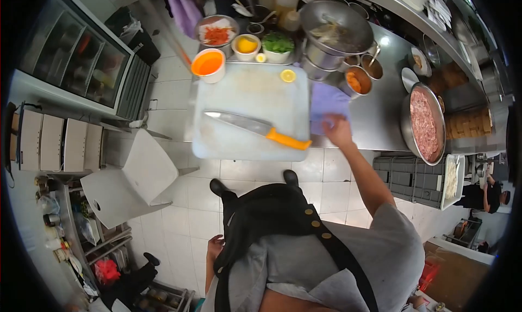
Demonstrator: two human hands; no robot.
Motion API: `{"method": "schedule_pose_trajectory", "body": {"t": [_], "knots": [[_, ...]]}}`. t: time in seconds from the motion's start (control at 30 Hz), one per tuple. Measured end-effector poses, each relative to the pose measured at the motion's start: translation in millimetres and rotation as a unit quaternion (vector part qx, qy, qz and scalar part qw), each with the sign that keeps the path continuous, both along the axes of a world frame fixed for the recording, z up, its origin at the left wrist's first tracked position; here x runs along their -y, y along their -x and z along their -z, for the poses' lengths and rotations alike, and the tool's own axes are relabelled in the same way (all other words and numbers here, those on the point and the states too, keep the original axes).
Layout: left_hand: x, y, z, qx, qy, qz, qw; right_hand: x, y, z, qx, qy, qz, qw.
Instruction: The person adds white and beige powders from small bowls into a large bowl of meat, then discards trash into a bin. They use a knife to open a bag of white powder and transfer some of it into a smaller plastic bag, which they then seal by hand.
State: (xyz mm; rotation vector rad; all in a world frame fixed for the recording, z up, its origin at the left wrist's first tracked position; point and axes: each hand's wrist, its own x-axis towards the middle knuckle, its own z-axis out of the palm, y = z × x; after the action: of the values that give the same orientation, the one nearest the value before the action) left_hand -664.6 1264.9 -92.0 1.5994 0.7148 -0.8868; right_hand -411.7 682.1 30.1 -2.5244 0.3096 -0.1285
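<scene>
The right hand (338, 131) is out in front on a slightly bent arm, reaching forward from the shoulder and angling in toward the board (239, 91). It's down at the near end of the purple cloth (329, 101), fingers partly curled and pointing in toward the board. Blur hides the fingertips, so I can't tell whether they pinch the cloth or only touch it.

The left hand (216, 248) hangs low by the left hip, arm down, well apart from the counter (380, 116). Its fingers look loosely bent, partly out of sight; can't tell if they hold anything.

And the cloth: it's on the steel just right of the board, rumpled, its longer axis running away from the body, near end under or against the right hand.

The knife (244, 125) lies on the board, long axis slanting across it. Its tip points left and slightly away; the orange handle comes back right and nearer, its butt at the board's right edge, just short of the right hand. A cut lemon (287, 76) sits at the far right of the board.
</scene>
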Motion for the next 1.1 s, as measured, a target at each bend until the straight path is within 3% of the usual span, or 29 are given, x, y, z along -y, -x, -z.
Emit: {"method": "schedule_pose_trajectory", "body": {"t": [0.03, 0.1, 0.13, 0.17, 0.2, 0.27, 0.33, 0.4, 0.47, 0.53, 0.57, 0.63, 0.67, 0.7, 0.73, 0.77, 0.8, 0.83, 0.87, 0.9, 0.93, 0.97, 1.0, 1.07, 1.1], "knots": [[-36.2, -2.8, 17.9, 0.045, 0.001, 0.066, 0.997, -20.0, -7.7, 0.9, 0.002, 0.004, 0.003, 1.000], [-101.3, -28.0, 36.1, 0.055, 0.015, 0.063, 0.996, -50.7, -18.8, -1.7, 0.010, 0.235, 0.099, 0.967], [-131.8, -50.6, 41.9, 0.061, 0.022, 0.062, 0.996, -61.1, -18.9, -2.2, 0.011, 0.239, 0.120, 0.963], [-135.3, -84.3, -0.2, 0.074, -0.077, 0.118, 0.987, -57.2, -18.9, 1.3, -0.020, 0.222, 0.031, 0.974], [-156.1, -105.4, -2.4, 0.139, -0.086, 0.153, 0.975, -44.9, -0.8, 0.4, -0.055, 0.204, -0.033, 0.977], [-181.1, -156.0, 7.4, 0.097, 0.014, 0.084, 0.992, -49.0, 14.3, -7.1, -0.098, 0.117, 0.007, 0.988], [-197.6, -201.5, 10.7, 0.007, 0.076, 0.136, 0.988, -89.3, 12.7, -31.4, 0.016, 0.102, 0.073, 0.992], [-220.7, -250.7, 68.0, -0.091, 0.190, 0.228, 0.951, -137.8, 3.6, -58.8, 0.126, 0.087, 0.067, 0.986], [-201.1, -264.2, 101.8, 0.191, 0.122, 0.373, 0.900, -197.7, 1.8, -86.2, 0.142, -0.035, 0.073, 0.987], [-172.7, -290.0, 92.2, 0.370, -0.097, 0.513, 0.768, -244.6, -2.9, -70.5, 0.077, -0.136, 0.032, 0.987], [-157.3, -313.3, 90.1, 0.373, -0.097, 0.515, 0.766, -276.2, -8.4, -78.1, 0.061, -0.204, -0.008, 0.977], [-137.6, -346.8, 74.8, 0.318, 0.018, 0.495, 0.808, -334.8, -21.5, -62.1, 0.008, -0.328, -0.115, 0.938], [-145.3, -346.6, 66.1, 0.288, 0.069, 0.453, 0.841, -368.1, -25.6, -65.2, -0.091, -0.401, -0.151, 0.899], [-157.1, -344.1, 61.4, 0.268, 0.121, 0.392, 0.872, -396.1, -31.7, -57.3, -0.091, -0.393, -0.254, 0.879], [-172.9, -341.9, 55.2, 0.257, 0.173, 0.323, 0.894, -408.0, -39.5, -33.4, -0.173, -0.526, -0.278, 0.785], [-193.1, -338.1, 51.1, 0.254, 0.227, 0.253, 0.905, -414.3, -55.2, -71.2, -0.183, -0.557, -0.266, 0.765], [-229.2, -342.8, 64.6, 0.481, 0.071, 0.418, 0.768, -409.4, -74.8, -90.5, -0.218, -0.542, -0.310, 0.750], [-229.8, -354.3, 27.6, 0.137, 0.067, 0.300, 0.942, -400.3, -94.4, -104.4, -0.228, -0.544, -0.322, 0.741], [-255.1, -364.7, 60.9, 0.076, 0.117, 0.314, 0.939, -391.0, -115.8, -115.8, -0.233, -0.550, -0.327, 0.732], [-260.7, -349.8, 48.4, 0.070, -0.170, 0.279, 0.943, -383.2, -137.1, -123.4, -0.226, -0.564, -0.309, 0.732], [-272.1, -350.6, 41.0, 0.044, -0.152, 0.288, 0.944, -381.1, -159.0, -128.2, -0.218, -0.580, -0.284, 0.732], [-269.9, -362.3, -3.0, -0.055, -0.126, 0.346, 0.928, -384.6, -177.9, -131.3, -0.162, -0.560, -0.230, 0.779], [-260.3, -377.5, -41.6, -0.150, -0.094, 0.406, 0.897, -386.6, -199.5, -128.4, -0.175, -0.559, -0.240, 0.774], [-268.5, -383.9, -51.9, -0.164, -0.058, 0.382, 0.908, -390.3, -242.3, -121.3, -0.150, -0.526, -0.160, 0.822], [-275.5, -392.2, -50.7, -0.155, -0.052, 0.364, 0.917, -400.6, -260.7, -128.3, -0.137, -0.537, -0.140, 0.821]]}}
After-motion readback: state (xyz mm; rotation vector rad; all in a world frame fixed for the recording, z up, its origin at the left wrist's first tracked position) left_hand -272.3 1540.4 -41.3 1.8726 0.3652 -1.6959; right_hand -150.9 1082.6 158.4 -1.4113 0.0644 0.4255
